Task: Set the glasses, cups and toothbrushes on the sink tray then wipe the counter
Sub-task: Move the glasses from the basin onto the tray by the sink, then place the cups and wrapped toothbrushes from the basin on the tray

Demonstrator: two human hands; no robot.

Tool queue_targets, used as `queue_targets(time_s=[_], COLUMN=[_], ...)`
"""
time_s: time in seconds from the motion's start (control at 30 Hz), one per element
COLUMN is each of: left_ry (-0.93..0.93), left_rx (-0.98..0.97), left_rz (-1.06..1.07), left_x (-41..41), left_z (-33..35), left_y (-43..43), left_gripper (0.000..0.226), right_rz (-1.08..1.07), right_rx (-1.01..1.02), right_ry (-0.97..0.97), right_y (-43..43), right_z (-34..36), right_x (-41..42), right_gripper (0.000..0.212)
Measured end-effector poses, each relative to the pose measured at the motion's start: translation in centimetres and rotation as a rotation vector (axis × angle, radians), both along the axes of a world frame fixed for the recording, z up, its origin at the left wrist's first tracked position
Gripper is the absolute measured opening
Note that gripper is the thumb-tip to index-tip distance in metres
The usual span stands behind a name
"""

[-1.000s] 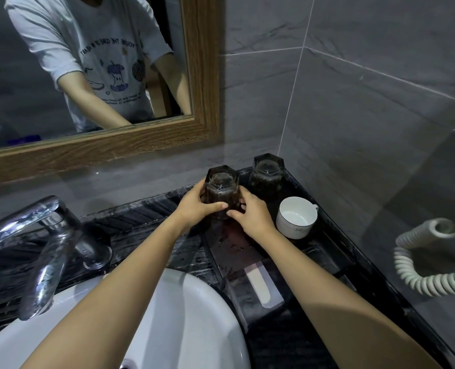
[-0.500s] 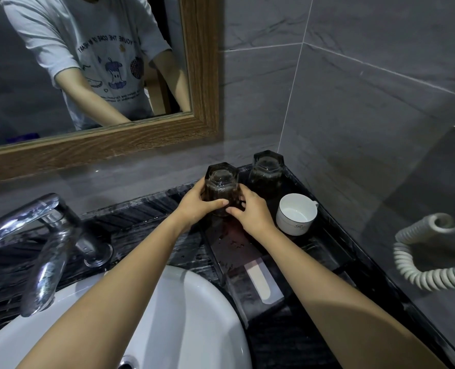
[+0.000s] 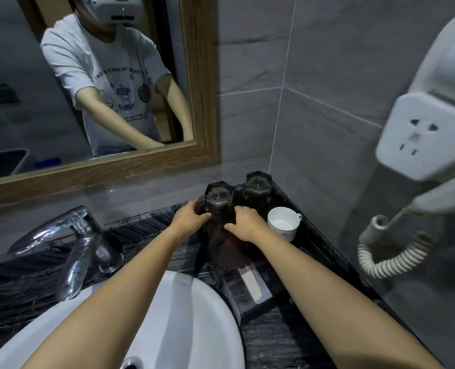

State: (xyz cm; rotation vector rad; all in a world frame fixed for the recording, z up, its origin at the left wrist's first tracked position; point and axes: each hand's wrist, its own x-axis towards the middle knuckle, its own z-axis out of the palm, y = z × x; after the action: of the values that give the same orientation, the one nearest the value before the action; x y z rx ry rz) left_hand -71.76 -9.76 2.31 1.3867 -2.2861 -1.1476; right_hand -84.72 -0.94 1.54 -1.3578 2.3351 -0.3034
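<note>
left hand [image 3: 189,218] and right hand [image 3: 245,225] are gripping a dark glass [image 3: 219,202] at the tray [image 3: 227,253]. a second glass [image 3: 257,189] and cup [image 3: 283,222] are sitting there; wiping the counter [image 3: 151,222] is looking undone.

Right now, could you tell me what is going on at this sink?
A person at the bathroom sink grips the nearer dark glass with the left hand and the right hand, at the back of the black tray. A second dark glass and a white cup stand on the tray beside it. Whether the held glass is set down or lifted, I cannot tell.
</note>
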Motion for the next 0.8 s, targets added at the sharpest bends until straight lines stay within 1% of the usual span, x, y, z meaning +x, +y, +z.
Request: queue_targets(time_s=[0.07, 0.17, 0.23, 0.37, 0.43, 0.5, 0.57, 0.63, 0.7, 0.8], left_ry=[-0.101, -0.275, -0.349, -0.413, -0.448, -0.493, -0.546, -0.565, -0.591, -0.614], left_rx=[-0.014, -0.026, -0.035, -0.034, -0.026, 0.029, 0.047, 0.023, 0.023, 0.033], left_rz=[-0.022, -0.085, -0.129, -0.124, -0.124, -0.104, -0.138, -0.179, -0.204, -0.216], left_x=[1.0, 2.9, 4.2, 7.8, 9.9, 14.6, 16.6, 16.5, 17.5, 23.8], left_z=[0.8, 1.8, 2.4, 3.5, 3.5, 3.3, 3.3, 3.9, 5.0, 5.8], left_y=[0.7, 2.3, 3.6, 6.7, 7.8, 9.2, 10.0, 10.7, 11.4, 11.8], left_gripper=[0.053, 0.059, 0.058, 0.058, 0.052, 0.046, 0.046, 0.045, 0.044, 0.044], right_rz=[0.047, 0.111, 0.165, 0.27, 0.346, 0.476, 0.559, 0.597, 0.617, 0.65], right_rx=[0.079, 0.169, 0.223, 0.336, 0.351, 0.381, 0.411, 0.458, 0.519, 0.57], right_ry=[0.02, 0.028, 0.045, 0.075, 0.096, 0.133, 0.181, 0.214, 0.209, 0.119], right_y=[0.6, 1.8, 2.6, 4.3, 5.1, 5.7, 6.0, 5.9, 6.0, 6.4], right_z=[1.1, 2.6, 3.4, 4.8, 5.1, 5.5, 5.8, 6.0, 6.2, 6.9], right_x=[0.5, 1.8, 2.9, 5.8, 7.8, 12.6, 14.8, 14.8, 15.3, 20.0], right_gripper=[0.066, 0.069, 0.071, 0.076, 0.074, 0.072, 0.071, 0.07, 0.069, 0.067])
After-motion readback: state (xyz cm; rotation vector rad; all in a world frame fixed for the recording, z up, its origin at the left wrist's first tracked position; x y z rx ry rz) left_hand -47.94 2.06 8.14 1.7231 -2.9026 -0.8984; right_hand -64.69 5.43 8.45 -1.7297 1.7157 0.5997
